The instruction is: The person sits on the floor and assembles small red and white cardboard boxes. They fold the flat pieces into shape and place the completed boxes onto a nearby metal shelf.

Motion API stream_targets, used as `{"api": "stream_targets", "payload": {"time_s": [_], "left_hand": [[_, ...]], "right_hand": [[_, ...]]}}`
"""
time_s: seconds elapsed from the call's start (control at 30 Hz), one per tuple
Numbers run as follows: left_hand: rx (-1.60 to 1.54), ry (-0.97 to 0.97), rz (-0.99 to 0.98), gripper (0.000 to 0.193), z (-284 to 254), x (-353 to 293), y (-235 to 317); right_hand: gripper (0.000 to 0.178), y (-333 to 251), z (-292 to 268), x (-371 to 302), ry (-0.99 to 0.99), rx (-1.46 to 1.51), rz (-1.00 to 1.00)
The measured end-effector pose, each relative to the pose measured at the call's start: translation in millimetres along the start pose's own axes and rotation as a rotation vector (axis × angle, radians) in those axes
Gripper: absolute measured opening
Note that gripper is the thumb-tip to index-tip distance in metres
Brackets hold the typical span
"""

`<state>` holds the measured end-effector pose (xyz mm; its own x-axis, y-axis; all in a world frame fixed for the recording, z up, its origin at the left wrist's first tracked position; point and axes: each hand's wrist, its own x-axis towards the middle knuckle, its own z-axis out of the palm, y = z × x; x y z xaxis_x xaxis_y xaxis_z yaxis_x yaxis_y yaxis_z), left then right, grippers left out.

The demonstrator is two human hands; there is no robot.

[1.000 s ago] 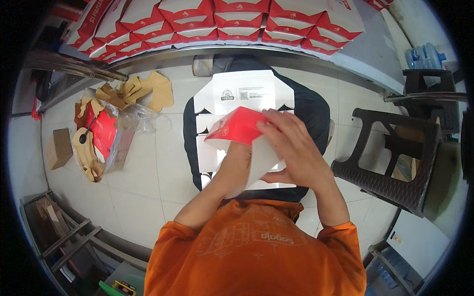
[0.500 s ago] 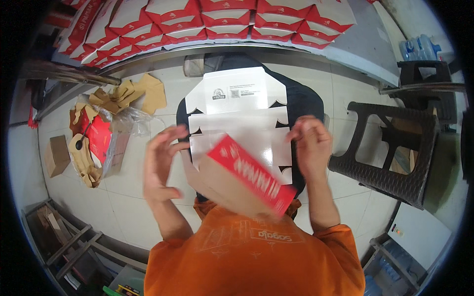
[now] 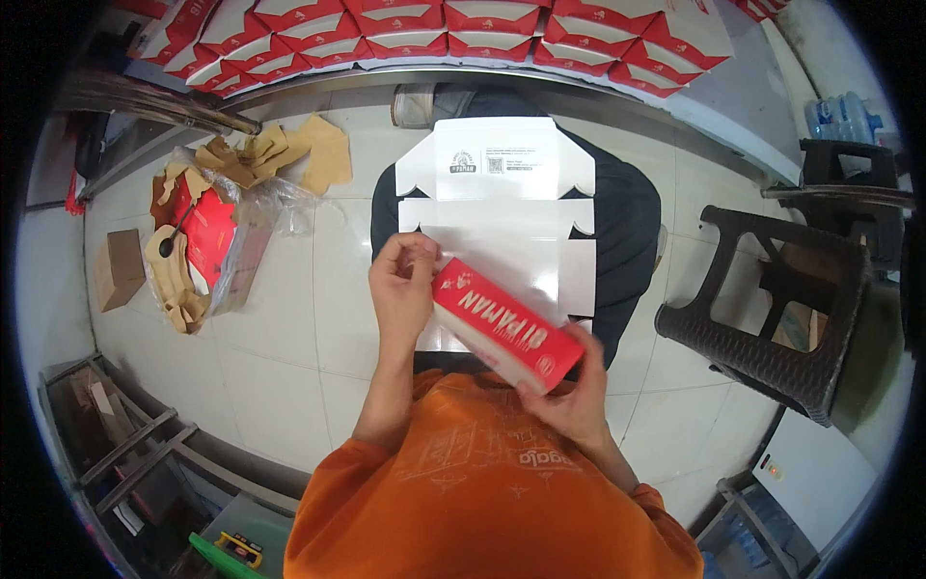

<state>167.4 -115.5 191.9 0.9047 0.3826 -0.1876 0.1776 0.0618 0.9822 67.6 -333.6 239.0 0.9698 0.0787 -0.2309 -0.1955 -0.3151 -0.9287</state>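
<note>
Across my lap lies a flat, unfolded white carton blank (image 3: 502,212), with cut flaps along both sides and small dark print near its far end. Over its near part a long red-and-white carton (image 3: 506,323) is tilted, its red lettered panel facing up. At the carton's lower right end, my right hand (image 3: 574,386) is closed round it. My left hand (image 3: 405,280) is at its upper left end, with fingers curled in a pinch against the edge; the fingertips' exact hold is partly hidden.
Rows of red-and-white cartons (image 3: 400,43) fill the table ahead. An opened package of red pieces (image 3: 207,241) with torn brown paper (image 3: 328,154) lies on the floor at left, beside a small brown box (image 3: 121,270). A dark plastic stool (image 3: 772,357) stands at right.
Both hands have come inward to the red-and-white carton and closed on it; before, they were apart from it at either side. The view has shifted a little, moving the surroundings rightward.
</note>
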Motion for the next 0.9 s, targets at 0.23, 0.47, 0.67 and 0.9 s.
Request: {"api": "stream_targets", "payload": {"time_s": [0.23,0.47,0.67,0.9], "left_hand": [[-0.626,-0.253,0.222,0.048,-53.3,16.3,-7.2],[-0.923,-0.428,-0.232,0.113,-42.8,-16.8,10.9],[-0.600,-0.670,-0.246,0.100,-27.9,-14.3,68.6],[-0.416,-0.472,0.052,0.112,-59.0,15.9,64.2]], "right_hand": [[0.064,14.7,-20.4,76.5,0.241,0.868,0.149],[0.059,13.7,15.3,89.3,-0.554,0.558,0.152],[0.061,-63.0,40.9,127.9,0.073,-0.141,-0.849],[0.078,-84.1,61.4,156.2,-0.013,-0.533,-0.834]]}}
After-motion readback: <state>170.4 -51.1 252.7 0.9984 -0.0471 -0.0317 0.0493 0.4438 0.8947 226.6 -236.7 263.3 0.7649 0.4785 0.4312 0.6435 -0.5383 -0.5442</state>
